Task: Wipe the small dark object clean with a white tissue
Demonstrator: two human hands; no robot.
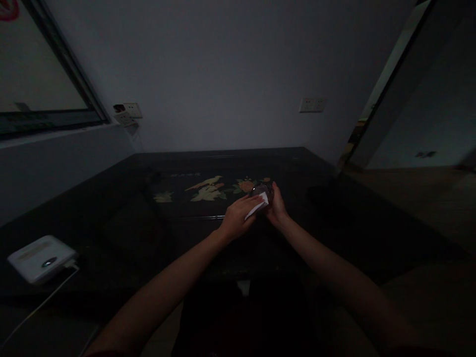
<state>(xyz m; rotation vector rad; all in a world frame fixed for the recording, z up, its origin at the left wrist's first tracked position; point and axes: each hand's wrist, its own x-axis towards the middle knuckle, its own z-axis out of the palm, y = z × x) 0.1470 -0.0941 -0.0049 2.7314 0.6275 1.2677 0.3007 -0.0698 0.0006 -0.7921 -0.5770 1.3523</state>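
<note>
My left hand [238, 215] is closed on a folded white tissue [258, 206] and presses it against a small dark shiny object [262, 190]. My right hand [277, 206] grips that dark object from the right side, fingers curled round it. The room is dim, so I cannot make out what the object is. Both hands meet over the far middle of a black table [111, 223], just in front of its painted bird and flower picture [211, 188].
A white box-like device [40, 258] with a white cable [40, 302] lies at the table's left front. Wall sockets [128, 113] sit at the back left and another socket [311, 104] at the back right. A doorway [420, 114] opens on the right.
</note>
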